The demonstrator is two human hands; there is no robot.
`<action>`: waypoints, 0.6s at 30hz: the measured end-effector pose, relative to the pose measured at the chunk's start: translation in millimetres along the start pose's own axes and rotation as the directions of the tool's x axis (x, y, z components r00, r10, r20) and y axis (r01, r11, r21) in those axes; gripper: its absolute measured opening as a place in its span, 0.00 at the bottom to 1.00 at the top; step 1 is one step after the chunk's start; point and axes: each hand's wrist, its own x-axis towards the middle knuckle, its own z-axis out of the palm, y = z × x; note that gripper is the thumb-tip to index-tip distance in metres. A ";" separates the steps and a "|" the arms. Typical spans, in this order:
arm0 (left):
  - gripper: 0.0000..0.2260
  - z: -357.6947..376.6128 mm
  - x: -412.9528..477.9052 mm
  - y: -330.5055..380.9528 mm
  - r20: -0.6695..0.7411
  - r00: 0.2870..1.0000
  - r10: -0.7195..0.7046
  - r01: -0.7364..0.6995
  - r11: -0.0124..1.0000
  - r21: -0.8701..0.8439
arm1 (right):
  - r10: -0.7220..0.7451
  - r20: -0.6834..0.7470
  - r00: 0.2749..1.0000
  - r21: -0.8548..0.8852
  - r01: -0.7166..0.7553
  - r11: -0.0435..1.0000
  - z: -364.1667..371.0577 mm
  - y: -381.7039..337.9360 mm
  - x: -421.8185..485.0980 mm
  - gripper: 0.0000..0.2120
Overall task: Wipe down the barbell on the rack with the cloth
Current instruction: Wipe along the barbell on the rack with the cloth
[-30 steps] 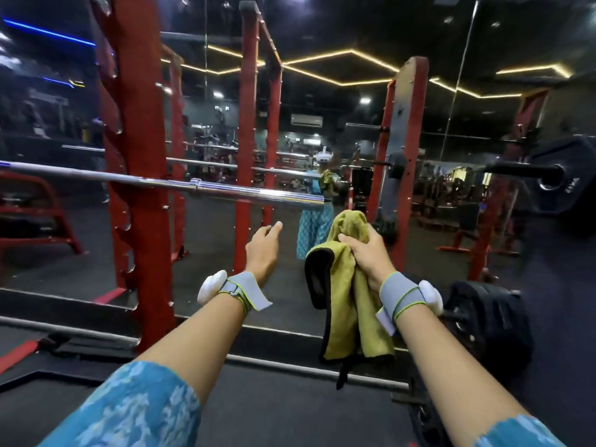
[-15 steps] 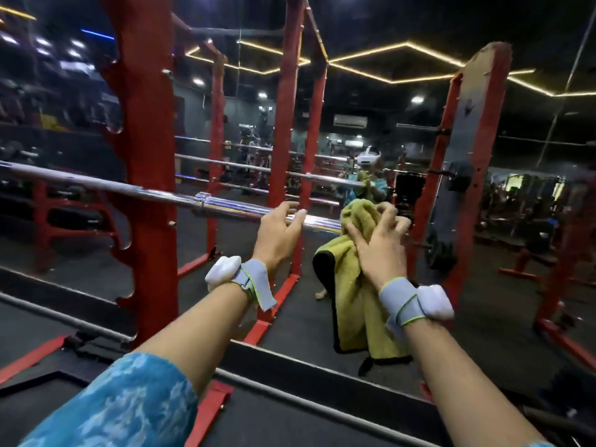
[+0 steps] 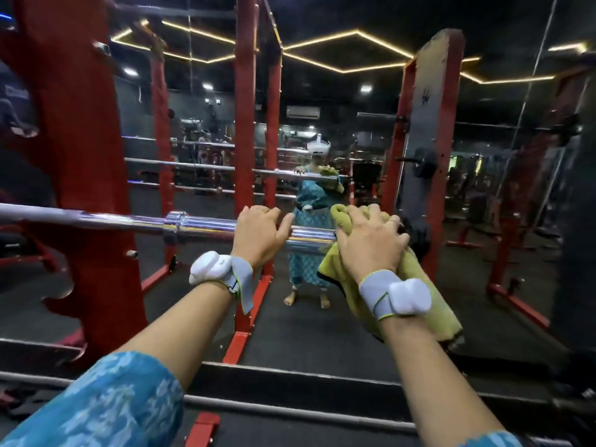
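Note:
A chrome barbell [image 3: 200, 224] lies across the red rack [image 3: 77, 175], its thick sleeve end pointing right. My left hand [image 3: 259, 235] grips the sleeve from above, fingers curled over it. My right hand [image 3: 371, 240] holds an olive-yellow cloth [image 3: 429, 298] bunched over the very tip of the sleeve. The rest of the cloth hangs down under my wrist. The sleeve's end is hidden by the cloth.
A wall mirror ahead reflects me, the bar and more red uprights [image 3: 246, 124]. Another red post [image 3: 429, 150] with a small plate stands right of the cloth. A low dark platform edge [image 3: 290, 379] runs across the floor below my arms.
Both hands moved forward to the bar. The left hand went from hanging open in the air to gripping the sleeve, and the right brought the cloth onto the sleeve's end.

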 end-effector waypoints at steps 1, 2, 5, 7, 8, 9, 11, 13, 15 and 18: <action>0.26 1.7 -2.3 1.3 -0.013 1.000 0.020 -0.019 0.999 0.047 | -0.040 -0.003 0.999 0.010 0.040 0.999 -0.8 -6.2 -1.4 0.20; 0.25 5.8 -4.7 0.1 -0.026 0.999 0.038 -0.036 0.997 0.068 | -0.075 0.002 0.997 0.008 0.075 0.997 -0.1 -16.4 -7.3 0.19; 0.23 10.6 -8.1 -1.2 -0.110 0.992 0.069 -0.057 0.993 0.107 | -0.109 -0.034 0.993 0.031 0.110 0.993 4.3 -30.1 -23.7 0.17; 0.21 13.9 -7.6 -2.4 -0.155 0.984 0.086 -0.070 0.991 0.110 | -0.075 -0.056 0.996 0.024 0.076 0.997 6.9 -23.1 -30.9 0.18; 0.21 14.8 -8.1 -0.9 -0.189 0.977 0.096 -0.072 0.989 0.129 | -0.047 -0.040 0.998 0.033 0.049 0.998 6.3 -15.2 -31.6 0.18; 0.21 15.1 -7.4 -1.2 -0.210 0.972 0.105 -0.079 0.988 0.132 | 0.008 -0.003 1.000 0.036 -0.008 0.999 7.5 -9.1 -31.9 0.18; 0.21 16.3 -7.2 -3.5 -0.222 0.968 0.114 -0.090 0.989 0.116 | 0.150 -0.015 0.989 0.030 -0.150 0.988 5.9 -5.5 -28.2 0.19; 0.20 19.5 -7.9 -2.3 -0.238 0.965 0.111 -0.082 0.988 0.129 | 0.210 -0.020 0.978 0.038 -0.209 0.977 1.7 -9.8 -22.1 0.19; 0.21 19.5 -7.3 -1.4 -0.246 0.963 0.109 -0.079 0.988 0.129 | 0.185 -0.004 0.983 0.038 -0.185 0.982 2.5 -20.3 -18.4 0.18; 0.21 20.9 -6.9 -1.7 -0.283 0.952 0.118 -0.075 0.985 0.155 | 0.025 -0.070 0.997 0.040 -0.022 0.999 10.9 -33.4 -29.2 0.16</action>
